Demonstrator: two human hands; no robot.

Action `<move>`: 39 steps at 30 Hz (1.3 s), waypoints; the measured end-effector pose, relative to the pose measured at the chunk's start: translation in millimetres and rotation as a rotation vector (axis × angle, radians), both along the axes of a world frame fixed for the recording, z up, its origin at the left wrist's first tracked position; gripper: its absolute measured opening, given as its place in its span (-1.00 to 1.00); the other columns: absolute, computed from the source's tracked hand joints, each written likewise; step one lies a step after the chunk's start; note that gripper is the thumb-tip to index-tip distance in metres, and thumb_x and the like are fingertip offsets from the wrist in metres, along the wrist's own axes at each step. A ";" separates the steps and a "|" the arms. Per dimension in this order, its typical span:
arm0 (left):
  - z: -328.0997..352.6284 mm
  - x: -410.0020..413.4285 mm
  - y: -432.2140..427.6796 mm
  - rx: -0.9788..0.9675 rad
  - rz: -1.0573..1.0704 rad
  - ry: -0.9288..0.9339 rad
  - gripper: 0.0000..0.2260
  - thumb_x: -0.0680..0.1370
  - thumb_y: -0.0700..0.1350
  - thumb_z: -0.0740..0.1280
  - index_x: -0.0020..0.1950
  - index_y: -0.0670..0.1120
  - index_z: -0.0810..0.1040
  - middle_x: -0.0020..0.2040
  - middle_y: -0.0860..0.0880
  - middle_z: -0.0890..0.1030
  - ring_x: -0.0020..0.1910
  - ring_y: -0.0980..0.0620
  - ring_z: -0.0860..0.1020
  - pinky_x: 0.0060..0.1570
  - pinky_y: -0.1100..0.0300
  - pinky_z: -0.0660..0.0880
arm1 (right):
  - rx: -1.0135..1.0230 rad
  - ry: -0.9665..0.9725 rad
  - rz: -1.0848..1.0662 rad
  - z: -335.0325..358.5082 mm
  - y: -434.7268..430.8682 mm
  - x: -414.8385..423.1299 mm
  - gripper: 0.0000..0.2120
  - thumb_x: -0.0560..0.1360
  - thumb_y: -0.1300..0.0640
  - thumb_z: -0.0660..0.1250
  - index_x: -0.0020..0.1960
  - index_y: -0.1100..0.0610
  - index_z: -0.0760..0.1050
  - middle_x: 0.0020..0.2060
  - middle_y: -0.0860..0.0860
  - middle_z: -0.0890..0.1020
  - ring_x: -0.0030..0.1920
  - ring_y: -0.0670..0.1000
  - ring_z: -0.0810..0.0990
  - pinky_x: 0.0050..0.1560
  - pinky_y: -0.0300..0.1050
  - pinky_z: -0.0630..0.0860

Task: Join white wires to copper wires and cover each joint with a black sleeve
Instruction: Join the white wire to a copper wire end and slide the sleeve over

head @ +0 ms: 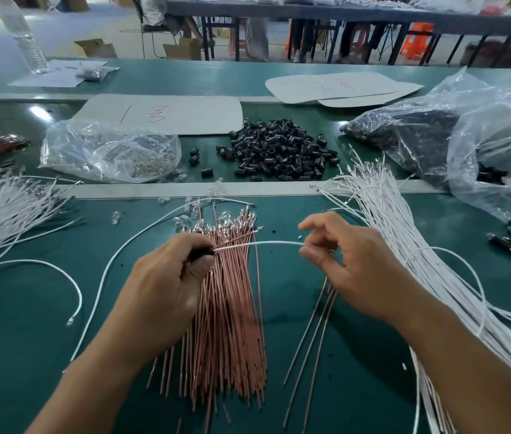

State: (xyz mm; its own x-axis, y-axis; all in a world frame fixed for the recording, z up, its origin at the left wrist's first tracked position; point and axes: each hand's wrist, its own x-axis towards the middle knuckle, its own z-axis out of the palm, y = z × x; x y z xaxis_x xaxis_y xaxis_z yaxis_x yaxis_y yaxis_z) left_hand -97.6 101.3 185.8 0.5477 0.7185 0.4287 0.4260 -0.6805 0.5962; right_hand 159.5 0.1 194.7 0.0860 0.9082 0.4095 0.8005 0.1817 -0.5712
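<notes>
Here, at the far left of the green table, a fanned bundle of white wires lies with its ends pointing toward the table's middle. Behind it slumps a clear bag of small shiny parts. The left hand hovers over the near part of the table, thumb and curled fingers pinching a black sleeve; its other fingers are hidden under the palm. Beneath that hand lies a thick sheaf of copper wires, running away from the person with the terminal ends at the far side. A single white wire comes out of the black sleeve and spans the gap between the hands in a shallow arc. Farther back, a heap of loose sleeves is spread on the table. The right hand pinches the single white wire's other end between thumb and forefinger, the remaining fingers loosely bent. A few thin copper strands lie under it; whether the hand holds them, I cannot tell. To its right lies a long white bundle, then a large plastic bag.
</notes>
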 end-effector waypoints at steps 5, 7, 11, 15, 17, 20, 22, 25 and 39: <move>2.0 8.5 -11.4 0.052 -0.090 0.074 -0.88 0.60 -0.06 0.29 0.12 -0.01 0.55 -0.09 0.17 0.56 -0.17 0.17 0.51 -0.17 0.30 0.46 | 0.131 -0.064 0.072 -3.6 3.8 -16.1 -0.95 0.55 0.15 0.45 -0.05 0.13 0.67 -0.23 -0.09 0.67 -0.25 -0.13 0.58 -0.16 -0.16 0.55; 1.2 13.3 -16.4 0.060 -0.134 0.098 -0.87 0.60 -0.05 0.28 0.12 -0.01 0.53 -0.06 0.16 0.56 -0.18 0.13 0.51 -0.20 0.20 0.49 | 0.134 -0.084 0.129 -6.4 4.6 -29.2 -0.90 0.58 0.09 0.41 0.01 0.12 0.64 -0.19 -0.12 0.64 -0.23 -0.17 0.54 -0.14 -0.27 0.49; -1.5 11.5 -12.7 0.031 -0.077 0.060 -0.90 0.63 -0.09 0.30 0.12 -0.03 0.55 -0.08 0.16 0.56 -0.17 0.15 0.50 -0.17 0.24 0.46 | -0.071 0.040 0.050 -3.8 0.0 -18.1 -0.69 0.53 -0.18 0.39 0.18 -0.15 0.39 -0.07 -0.22 0.59 -0.11 -0.15 0.60 -0.10 -0.33 0.52; -1.5 5.2 -6.8 0.008 -0.023 0.041 -0.88 0.59 -0.16 0.36 0.13 -0.06 0.56 -0.09 0.16 0.57 -0.15 0.17 0.53 -0.16 0.18 0.49 | -0.158 0.154 -0.009 -2.2 -1.5 2.1 -0.89 0.54 0.08 0.47 -0.02 -0.08 0.56 -0.23 -0.14 0.62 -0.29 -0.15 0.55 -0.23 -0.33 0.45; -1.2 5.4 -7.8 0.012 -0.028 0.049 -0.89 0.61 -0.13 0.34 0.13 -0.04 0.56 -0.09 0.17 0.57 -0.15 0.17 0.53 -0.17 0.15 0.50 | -0.139 0.214 -0.011 -2.1 -0.3 0.5 -0.89 0.53 0.17 0.48 -0.11 -0.03 0.63 -0.29 -0.12 0.63 -0.33 -0.14 0.52 -0.23 -0.31 0.45; 0.7 9.4 -12.8 0.030 -0.071 0.070 -0.86 0.61 -0.03 0.27 0.13 0.01 0.53 -0.07 0.19 0.55 -0.16 0.16 0.50 -0.17 0.18 0.48 | -0.075 0.226 0.041 -0.7 1.0 -13.5 -0.89 0.49 0.21 0.51 -0.10 0.01 0.65 -0.26 -0.15 0.65 -0.28 -0.10 0.58 -0.21 -0.36 0.46; 0.5 13.2 -16.9 0.030 -0.117 0.098 -0.85 0.60 0.01 0.24 0.14 0.04 0.51 -0.06 0.20 0.53 -0.17 0.16 0.49 -0.19 0.12 0.51 | -0.093 0.258 0.076 -3.1 0.8 -25.2 -0.87 0.49 0.15 0.51 -0.01 0.00 0.60 -0.27 -0.13 0.66 -0.32 -0.07 0.58 -0.25 -0.34 0.49; -1.0 16.2 -20.6 0.046 -0.172 0.125 -0.84 0.60 -0.03 0.25 0.15 0.01 0.51 -0.03 0.15 0.55 -0.17 0.07 0.52 -0.19 -0.02 0.53 | -0.155 0.293 0.104 -6.8 0.4 -37.1 -0.67 0.52 0.04 0.49 0.21 -0.10 0.47 -0.28 -0.13 0.67 -0.37 -0.05 0.59 -0.28 -0.31 0.51; -2.2 24.7 -29.2 0.052 -0.226 0.107 -0.80 0.62 0.03 0.24 0.15 -0.04 0.53 -0.04 0.11 0.53 -0.15 0.07 0.52 -0.20 -0.01 0.53 | -0.107 0.368 0.126 -15.1 0.1 -48.4 -0.93 0.55 0.09 0.45 -0.01 -0.05 0.59 -0.28 -0.05 0.67 -0.34 0.05 0.62 -0.25 0.07 0.59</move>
State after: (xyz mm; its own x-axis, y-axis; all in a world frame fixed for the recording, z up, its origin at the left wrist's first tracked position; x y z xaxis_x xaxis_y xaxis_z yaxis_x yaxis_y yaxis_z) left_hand -72.9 72.1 183.6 0.7360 0.5512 0.3930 0.3185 -0.7942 0.5175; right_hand 111.1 0.1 179.6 0.0950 0.9568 0.2746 0.5141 0.1891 -0.8367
